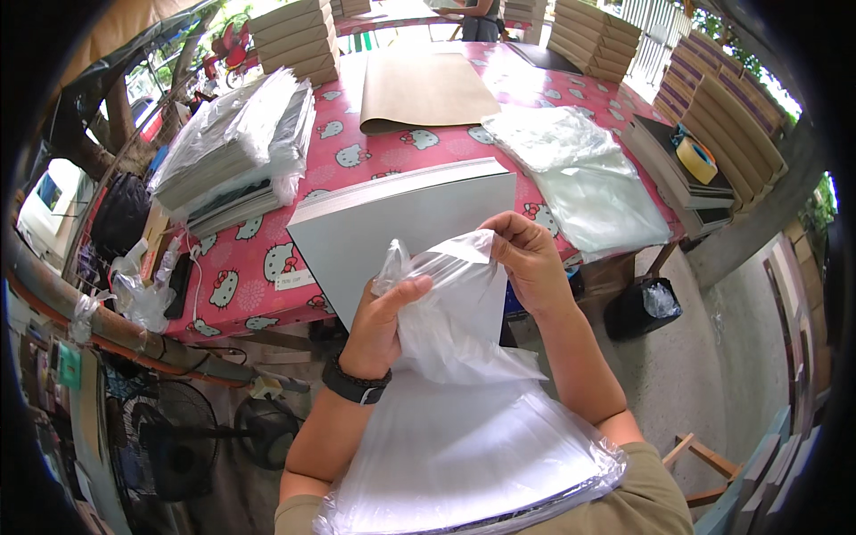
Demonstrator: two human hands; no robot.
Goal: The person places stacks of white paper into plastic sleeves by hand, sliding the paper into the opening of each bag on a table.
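A clear plastic bag (473,352) with a flat stack of white sheets (473,437) inside leans against my body. My left hand (379,321), with a black watch on its wrist, is closed on the bunched upper end of the bag, thumb on top. My right hand (530,259) pinches the bag's upper corner between thumb and fingers. Just beyond my hands, a thick stack of white-grey boards (401,205) lies at the table's near edge and partly overhangs it. The bag hides part of its near side.
On the pink patterned table (343,165) are bagged sheets (232,143), brown paper (423,89) and flat plastic bags (580,178). A tape roll (695,160) tops boards at right. Wrapped packs (294,40) stand behind. Fans (174,437) and a black bin (642,312) are below. Another person (480,22) stands far off.
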